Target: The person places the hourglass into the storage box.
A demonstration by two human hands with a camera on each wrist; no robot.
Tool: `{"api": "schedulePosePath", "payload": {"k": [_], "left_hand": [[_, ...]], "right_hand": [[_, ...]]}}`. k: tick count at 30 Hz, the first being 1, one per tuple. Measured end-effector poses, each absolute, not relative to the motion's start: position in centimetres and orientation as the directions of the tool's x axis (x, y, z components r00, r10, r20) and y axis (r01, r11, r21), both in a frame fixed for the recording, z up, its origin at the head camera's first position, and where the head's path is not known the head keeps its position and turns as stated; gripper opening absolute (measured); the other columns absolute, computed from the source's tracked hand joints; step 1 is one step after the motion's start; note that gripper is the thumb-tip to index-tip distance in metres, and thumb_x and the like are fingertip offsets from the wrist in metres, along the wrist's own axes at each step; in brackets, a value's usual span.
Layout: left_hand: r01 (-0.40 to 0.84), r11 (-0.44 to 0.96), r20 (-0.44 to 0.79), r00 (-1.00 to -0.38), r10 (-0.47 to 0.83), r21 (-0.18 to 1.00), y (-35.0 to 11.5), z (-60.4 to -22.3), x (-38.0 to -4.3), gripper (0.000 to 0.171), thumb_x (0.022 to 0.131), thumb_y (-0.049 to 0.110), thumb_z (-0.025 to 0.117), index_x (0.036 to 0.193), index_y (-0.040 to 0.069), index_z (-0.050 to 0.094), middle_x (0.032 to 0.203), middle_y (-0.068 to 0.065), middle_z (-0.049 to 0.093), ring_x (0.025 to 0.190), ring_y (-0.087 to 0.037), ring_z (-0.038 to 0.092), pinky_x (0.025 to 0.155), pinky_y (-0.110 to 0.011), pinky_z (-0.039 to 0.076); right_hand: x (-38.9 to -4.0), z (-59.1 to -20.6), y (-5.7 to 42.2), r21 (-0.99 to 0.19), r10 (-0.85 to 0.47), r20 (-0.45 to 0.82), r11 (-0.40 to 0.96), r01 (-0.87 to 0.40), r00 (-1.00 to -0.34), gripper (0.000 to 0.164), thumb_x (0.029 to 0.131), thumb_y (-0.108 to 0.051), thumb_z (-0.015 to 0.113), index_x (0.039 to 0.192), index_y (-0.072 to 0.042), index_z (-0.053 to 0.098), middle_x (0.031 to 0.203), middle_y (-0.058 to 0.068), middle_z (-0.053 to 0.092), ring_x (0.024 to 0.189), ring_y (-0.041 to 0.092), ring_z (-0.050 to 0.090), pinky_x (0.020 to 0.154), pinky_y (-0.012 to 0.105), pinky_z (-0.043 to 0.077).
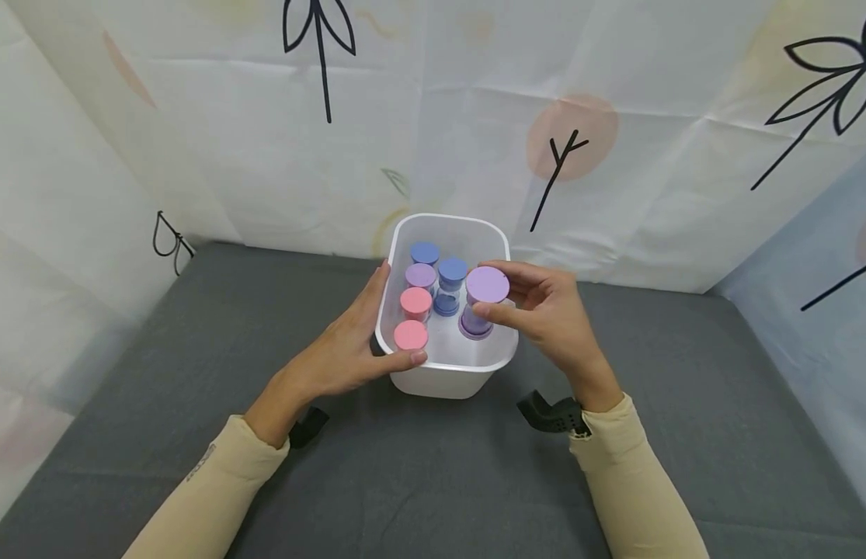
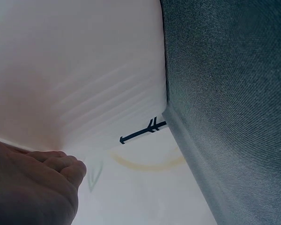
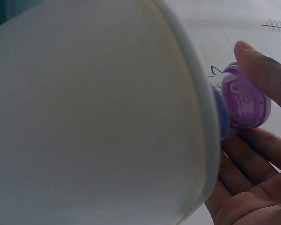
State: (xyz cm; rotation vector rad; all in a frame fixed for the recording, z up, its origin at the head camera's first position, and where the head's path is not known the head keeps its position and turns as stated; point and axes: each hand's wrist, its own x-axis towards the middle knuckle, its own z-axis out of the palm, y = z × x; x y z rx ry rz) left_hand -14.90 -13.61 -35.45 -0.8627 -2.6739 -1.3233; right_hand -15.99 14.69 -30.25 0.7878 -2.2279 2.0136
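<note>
A white plastic bin (image 1: 439,383) holds several sand timers with coloured caps. My right hand (image 1: 554,314) pinches a purple sand timer (image 1: 487,284) between thumb and fingers, upright at the bin's right side. Lettering shows on its purple cap in the right wrist view. My left hand (image 1: 342,349) holds the bin's left side, thumb over the front rim and fingers along the outer wall. Inside, along the left, stand two pink timers (image 1: 415,303), another purple timer (image 1: 420,275) and a blue timer (image 1: 424,252). A second blue timer (image 1: 451,272) stands near the middle.
Dark grey cloth (image 1: 433,481) covers the table under the bin. Behind it hangs a pale patterned sheet (image 1: 467,155), close to the bin's far end. More sheeting hangs at the left and right sides.
</note>
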Motion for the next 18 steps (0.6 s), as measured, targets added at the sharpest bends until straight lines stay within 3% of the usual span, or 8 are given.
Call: {"api": "schedulePosePath", "payload": {"k": [6, 11, 18], "left_hand": [[0.471, 0.492, 0.243, -0.856, 0.457, 0.733, -13.6, -35.4, -14.8, 0.119, 0.085, 0.055, 0.076, 0.163, 0.026, -0.008, 0.170, 0.004, 0.001, 0.152, -0.015, 0.013, 0.118, -0.056, 0.024], [0.465, 0.502, 0.238, -0.860, 0.451, 0.730, -13.7, -35.4, -14.8, 0.119, 0.085, 0.056, 0.076, 0.163, 0.026, -0.008, 0.169, 0.005, 0.000, 0.153, -0.014, 0.012, 0.118, -0.055, 0.023], [0.443, 0.510, 0.213, -0.869, 0.447, 0.737, -13.7, -35.2, -14.7, 0.120, 0.084, 0.059, 0.075, 0.163, 0.027, -0.008, 0.169, 0.006, 0.000, 0.153, -0.015, 0.013, 0.118, -0.056, 0.023]], "right_hand": [[-16.5, -30.1, 14.3, -0.874, -0.400, 0.287, 0.262, -0.409, -0.871, 0.044, 0.077, -0.005, 0.088, 0.119, -0.002, 0.074, 0.109, 0.007, 0.074, 0.100, 0.019, 0.072, 0.090, 0.033, 0.055], [-17.1, -29.0, 13.8, -0.765, -0.431, 0.204, 0.490, -0.418, -0.879, 0.047, 0.074, -0.019, 0.093, 0.115, -0.004, 0.076, 0.107, 0.006, 0.075, 0.098, 0.019, 0.072, 0.089, 0.041, 0.056], [-18.4, -29.0, 13.3, -0.738, -0.491, 0.137, 0.528, -0.419, -0.860, 0.046, 0.074, -0.020, 0.093, 0.113, -0.002, 0.076, 0.101, 0.006, 0.076, 0.092, 0.019, 0.074, 0.086, 0.040, 0.057]]}}
